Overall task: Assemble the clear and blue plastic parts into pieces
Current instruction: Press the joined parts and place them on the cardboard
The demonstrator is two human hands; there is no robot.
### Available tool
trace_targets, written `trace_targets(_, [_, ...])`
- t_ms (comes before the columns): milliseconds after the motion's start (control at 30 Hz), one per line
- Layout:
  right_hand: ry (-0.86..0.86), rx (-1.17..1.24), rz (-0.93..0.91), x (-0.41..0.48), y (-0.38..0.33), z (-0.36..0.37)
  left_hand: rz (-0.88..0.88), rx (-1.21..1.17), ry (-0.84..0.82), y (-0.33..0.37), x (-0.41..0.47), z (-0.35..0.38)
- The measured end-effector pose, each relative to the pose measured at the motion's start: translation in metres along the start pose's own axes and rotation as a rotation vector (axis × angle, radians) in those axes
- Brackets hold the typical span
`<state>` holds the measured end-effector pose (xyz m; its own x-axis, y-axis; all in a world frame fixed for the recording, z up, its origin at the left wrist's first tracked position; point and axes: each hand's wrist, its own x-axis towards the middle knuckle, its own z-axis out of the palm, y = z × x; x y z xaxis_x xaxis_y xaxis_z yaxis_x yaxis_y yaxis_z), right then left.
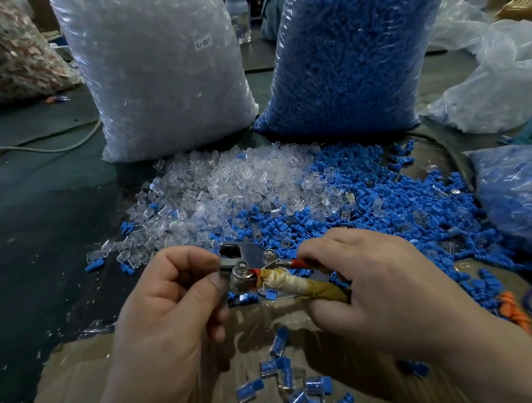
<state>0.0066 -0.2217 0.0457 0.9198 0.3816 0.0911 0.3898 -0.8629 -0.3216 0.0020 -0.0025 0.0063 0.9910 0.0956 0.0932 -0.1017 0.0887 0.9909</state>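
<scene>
Gripping the hand tool (250,265), batch barely started.
Your left hand (168,305) pinches its head, right hand (374,285) curls round its handles; few assembled pieces (283,376) near you, clear parts (225,185) and blue parts (384,199) heaped beyond.

The dark green surface (23,218) lay dim, with a pale cable (50,149) trailing across its left side. Crumpled clear bags (501,68) were heaped at the right, a cardboard box (522,7) just behind them.
</scene>
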Motion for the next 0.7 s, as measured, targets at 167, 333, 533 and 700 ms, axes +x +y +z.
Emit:
trace_targets(167, [0.013,0.015,0.066,-0.003,0.005,0.003,0.018,0.057,0.107,-0.001,0.002,-0.004])
trace_targets(333, [0.088,-0.212,0.235,0.007,0.016,0.010,-0.198,0.214,-0.069,0.004,-0.004,0.004])
trace_targets(533, [0.031,-0.297,0.316,0.020,0.019,0.013,-0.218,0.369,-0.083,0.009,-0.011,0.018])
trace_targets(700, [0.233,-0.142,0.110,0.007,-0.011,0.014,-0.208,0.345,-0.058,0.006,-0.014,0.022])
